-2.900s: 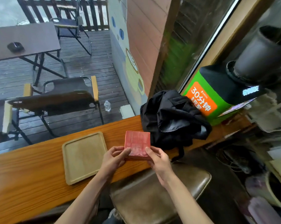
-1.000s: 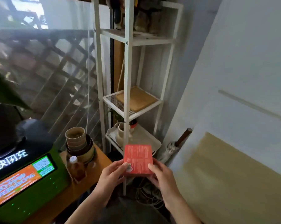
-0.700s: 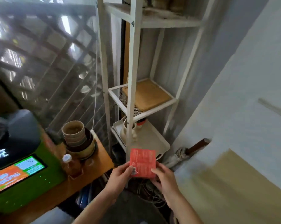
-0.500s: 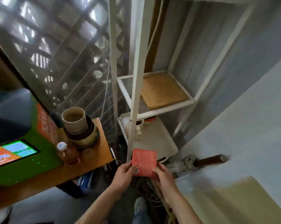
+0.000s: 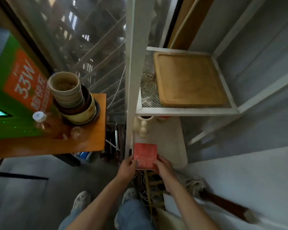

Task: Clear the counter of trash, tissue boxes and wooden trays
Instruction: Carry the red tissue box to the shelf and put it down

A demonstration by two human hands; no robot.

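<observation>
step: stowing red tissue box (image 5: 145, 155) | left hand (image 5: 127, 166) and right hand (image 5: 164, 166) clasp its sides, above white lower shelf (image 5: 171, 146) | next: likely lower it flat onto the shelf, clear of the post

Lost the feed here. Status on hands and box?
Both hands, left and right, gripping red tissue box. Box over lower white tray. Nothing blocking.

Red tissue box (image 5: 145, 155) gripped between left hand (image 5: 127, 167) and right hand (image 5: 164, 166), just before white shelf rack (image 5: 186, 111), wooden tray (image 5: 188, 79) on mesh shelf, stacked bowls (image 5: 72, 97) on desk (image 5: 83, 143) at left.
</observation>
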